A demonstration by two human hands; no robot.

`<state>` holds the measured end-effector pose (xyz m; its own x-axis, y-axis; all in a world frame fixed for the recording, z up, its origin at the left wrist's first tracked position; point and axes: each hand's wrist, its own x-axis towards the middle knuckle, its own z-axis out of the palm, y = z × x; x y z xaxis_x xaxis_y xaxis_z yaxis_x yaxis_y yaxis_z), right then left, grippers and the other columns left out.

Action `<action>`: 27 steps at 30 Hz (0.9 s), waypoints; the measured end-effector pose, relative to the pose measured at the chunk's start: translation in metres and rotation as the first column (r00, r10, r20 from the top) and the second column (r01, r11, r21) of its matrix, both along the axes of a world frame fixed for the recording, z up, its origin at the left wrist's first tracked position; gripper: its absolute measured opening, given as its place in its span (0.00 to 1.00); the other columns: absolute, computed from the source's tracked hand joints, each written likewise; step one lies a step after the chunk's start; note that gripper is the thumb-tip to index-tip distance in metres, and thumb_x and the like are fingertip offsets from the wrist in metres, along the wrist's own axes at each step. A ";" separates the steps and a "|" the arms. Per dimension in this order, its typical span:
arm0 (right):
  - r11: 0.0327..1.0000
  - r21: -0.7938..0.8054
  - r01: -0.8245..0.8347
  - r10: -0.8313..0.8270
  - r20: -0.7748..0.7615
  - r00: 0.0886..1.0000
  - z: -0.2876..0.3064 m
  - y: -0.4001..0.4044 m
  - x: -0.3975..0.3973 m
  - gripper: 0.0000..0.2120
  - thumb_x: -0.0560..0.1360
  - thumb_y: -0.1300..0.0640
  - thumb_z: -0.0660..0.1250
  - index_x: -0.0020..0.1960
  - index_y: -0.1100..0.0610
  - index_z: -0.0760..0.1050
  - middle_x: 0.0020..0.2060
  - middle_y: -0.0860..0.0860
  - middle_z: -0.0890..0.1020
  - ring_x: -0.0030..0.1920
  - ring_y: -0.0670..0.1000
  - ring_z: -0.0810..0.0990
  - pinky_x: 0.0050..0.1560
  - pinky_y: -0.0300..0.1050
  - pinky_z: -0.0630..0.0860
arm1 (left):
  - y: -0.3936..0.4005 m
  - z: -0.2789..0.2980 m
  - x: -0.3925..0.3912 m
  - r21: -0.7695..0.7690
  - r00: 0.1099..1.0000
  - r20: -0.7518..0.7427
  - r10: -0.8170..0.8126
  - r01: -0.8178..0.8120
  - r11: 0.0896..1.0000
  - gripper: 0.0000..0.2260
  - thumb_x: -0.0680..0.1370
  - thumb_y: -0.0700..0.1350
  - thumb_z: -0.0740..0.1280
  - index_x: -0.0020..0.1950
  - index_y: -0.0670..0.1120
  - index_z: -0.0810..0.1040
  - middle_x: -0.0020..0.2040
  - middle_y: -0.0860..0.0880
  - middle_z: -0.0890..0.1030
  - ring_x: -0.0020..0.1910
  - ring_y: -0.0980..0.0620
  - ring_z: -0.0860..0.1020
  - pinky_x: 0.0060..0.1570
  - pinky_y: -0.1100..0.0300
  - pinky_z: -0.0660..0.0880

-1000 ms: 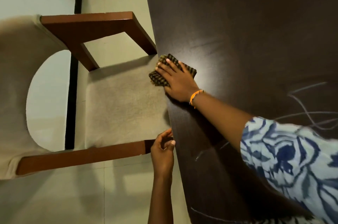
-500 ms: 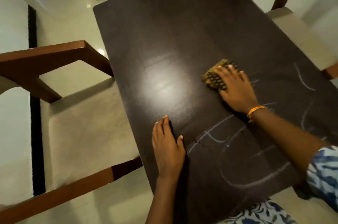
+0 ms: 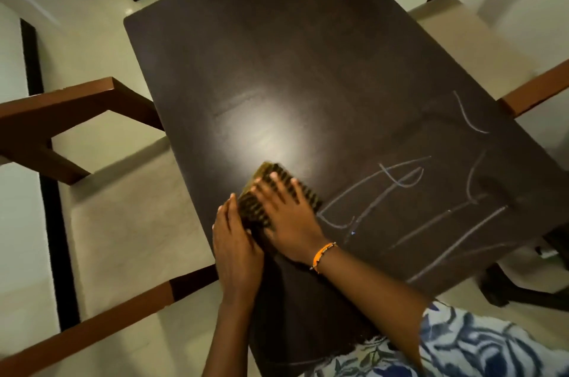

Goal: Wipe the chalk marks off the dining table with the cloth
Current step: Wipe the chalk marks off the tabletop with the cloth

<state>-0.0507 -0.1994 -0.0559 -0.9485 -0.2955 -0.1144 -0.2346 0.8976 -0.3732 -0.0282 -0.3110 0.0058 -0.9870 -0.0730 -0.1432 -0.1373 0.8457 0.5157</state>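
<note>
A dark brown dining table [image 3: 308, 69] fills the middle of the view. White chalk marks [image 3: 400, 189] cover its near right part. A folded brown checked cloth [image 3: 261, 192] lies near the table's left edge. My right hand [image 3: 289, 216], with an orange wristband, presses flat on the cloth, fingers spread. Beside it, my left hand [image 3: 237, 250] rests flat on the table at the left edge, its fingertips touching the cloth's near left side.
A wooden chair with a cream seat [image 3: 123, 216] stands close against the table's left side. Another chair [image 3: 480, 38] stands at the right side. Pale tiled floor [image 3: 77, 47] surrounds the table. A dark chair base [image 3: 523, 290] is at the near right.
My right hand has slid the cloth from the table's middle back toward the left edge, next to my left hand. The camera has tilted, so more of the table shows.
</note>
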 end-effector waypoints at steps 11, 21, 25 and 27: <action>0.961 0.065 0.270 -0.265 -0.084 0.961 0.013 0.259 -0.040 0.33 0.72 0.55 0.63 0.75 0.52 0.57 0.76 0.51 0.60 0.77 0.53 0.53 0.74 0.56 0.49 | 0.108 -0.003 -0.002 -0.149 0.984 0.108 -0.143 0.158 0.976 0.31 0.77 0.50 0.62 0.76 0.47 0.50 0.76 0.48 0.59 0.77 0.48 0.49 0.75 0.48 0.43; 0.799 0.069 0.598 -0.592 -0.086 0.801 0.017 0.280 -0.050 0.35 0.72 0.55 0.64 0.75 0.57 0.55 0.75 0.57 0.59 0.77 0.59 0.51 0.74 0.62 0.46 | 0.134 -0.001 -0.001 -0.219 0.977 0.210 -0.033 0.080 0.973 0.33 0.77 0.56 0.60 0.76 0.50 0.47 0.76 0.49 0.58 0.76 0.42 0.39 0.71 0.41 0.37; 0.968 0.018 0.249 -0.247 -0.075 0.966 0.010 0.189 -0.035 0.35 0.72 0.52 0.62 0.76 0.57 0.53 0.76 0.55 0.57 0.76 0.60 0.49 0.73 0.64 0.42 | 0.158 0.004 -0.007 -0.201 0.984 0.179 0.009 0.027 0.979 0.37 0.76 0.50 0.64 0.76 0.47 0.44 0.77 0.48 0.52 0.76 0.44 0.40 0.73 0.45 0.40; 0.999 0.004 0.036 -0.036 -0.056 0.998 0.007 0.177 -0.027 0.34 0.73 0.52 0.60 0.76 0.56 0.53 0.77 0.53 0.56 0.77 0.59 0.47 0.73 0.61 0.40 | 0.172 0.004 -0.011 -0.201 0.986 0.165 0.001 0.033 0.979 0.38 0.75 0.48 0.65 0.76 0.45 0.44 0.78 0.48 0.50 0.76 0.45 0.41 0.73 0.45 0.42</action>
